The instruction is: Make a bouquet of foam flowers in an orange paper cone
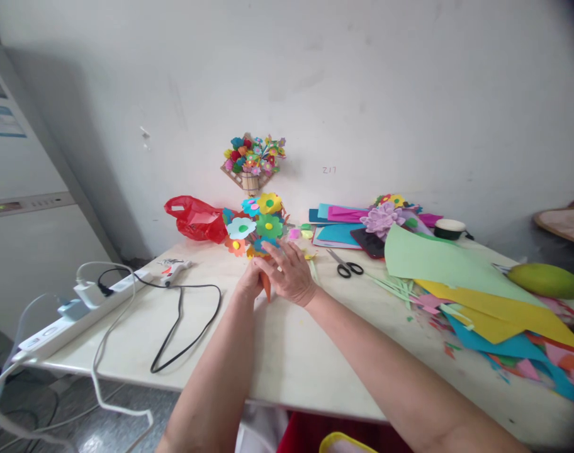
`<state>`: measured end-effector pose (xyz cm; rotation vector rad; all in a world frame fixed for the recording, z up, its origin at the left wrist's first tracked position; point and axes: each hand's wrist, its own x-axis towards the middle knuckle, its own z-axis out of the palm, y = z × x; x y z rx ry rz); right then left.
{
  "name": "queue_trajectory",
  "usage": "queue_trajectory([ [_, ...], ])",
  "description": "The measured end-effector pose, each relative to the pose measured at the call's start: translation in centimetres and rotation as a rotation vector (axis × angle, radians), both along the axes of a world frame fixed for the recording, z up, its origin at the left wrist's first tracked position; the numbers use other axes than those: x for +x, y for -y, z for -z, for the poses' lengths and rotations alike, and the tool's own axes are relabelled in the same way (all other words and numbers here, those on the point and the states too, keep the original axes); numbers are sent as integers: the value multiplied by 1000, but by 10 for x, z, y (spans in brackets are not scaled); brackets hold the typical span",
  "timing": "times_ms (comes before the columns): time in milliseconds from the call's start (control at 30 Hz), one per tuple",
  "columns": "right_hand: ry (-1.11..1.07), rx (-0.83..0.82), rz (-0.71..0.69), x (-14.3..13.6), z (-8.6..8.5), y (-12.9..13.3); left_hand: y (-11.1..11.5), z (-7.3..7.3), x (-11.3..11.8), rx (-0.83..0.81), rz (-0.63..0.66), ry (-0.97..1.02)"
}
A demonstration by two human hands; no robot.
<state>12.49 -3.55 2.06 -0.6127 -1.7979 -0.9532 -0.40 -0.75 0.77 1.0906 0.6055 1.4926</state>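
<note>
A bouquet of foam or paper flowers [269,226] in blue, yellow, green and orange stands upright over the middle of the table. My left hand [250,280] is closed around its base, where a pointed orange piece [266,286] sticks out below the fingers. From the other side my right hand [291,274] lies against the lower flowers, its fingers stretched and somewhat apart. Its thumb and the bouquet's stems are hidden. Black-handled scissors [346,264] lie to the right of my right hand.
A glue gun [175,272] with a looped black cord and a power strip [84,314] lie at the left. Behind the bouquet is a red plastic bag [197,220]. Coloured sheets [466,270], scraps and a purple flower [382,219] cover the right side. A flower basket [250,182] hangs on the wall.
</note>
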Motion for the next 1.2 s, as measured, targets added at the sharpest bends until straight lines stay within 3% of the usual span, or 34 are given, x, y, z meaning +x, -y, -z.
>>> queue_trajectory([
  [133,-51,-60,-15,4,-1,1,0,-1,-1,-15,76,40],
  [333,-133,-96,-41,5,-1,4,-1,-5,0,35,17,65],
  [533,-455,-241,-178,-5,-15,10,-4,-5,-2,38,7,27],
  [733,-839,-633,-400,-16,-33,12,-8,-3,-2,72,-15,29],
  [867,-1032,-1007,-746,-25,-40,13,-12,0,-3,96,-1,28],
  [967,-1115,-1152,-964,-28,-44,14,-14,1,-3,108,1,30],
  [1200,-1076,-1161,-948,-30,-40,20,-9,-3,-1,96,-63,38],
])
